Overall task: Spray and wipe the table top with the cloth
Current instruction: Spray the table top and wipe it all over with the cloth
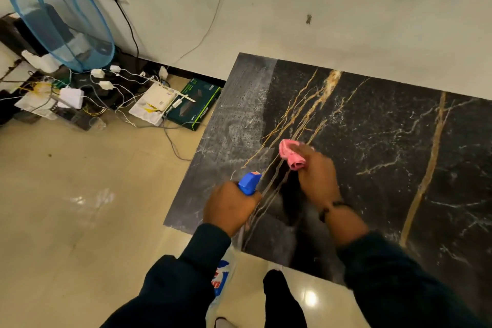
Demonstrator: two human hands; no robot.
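Note:
The black marble-look table top (372,141) with gold veins fills the right of the head view. Its left strip looks greyish and speckled with droplets. My left hand (229,208) grips a spray bottle by its neck; the blue nozzle head (249,182) points toward the table's left part, and the bottle's body (221,277) hangs down under my sleeve. My right hand (316,176) holds a bunched pink cloth (290,154) over the middle of the table, close to its front-left area. Whether the cloth touches the surface is unclear.
On the tiled floor (80,208) at the left lie tangled cables and white adapters (103,82), a white router (159,98), a dark green box (197,104) beside the table's corner, and a blue mesh hamper (61,21) against the wall.

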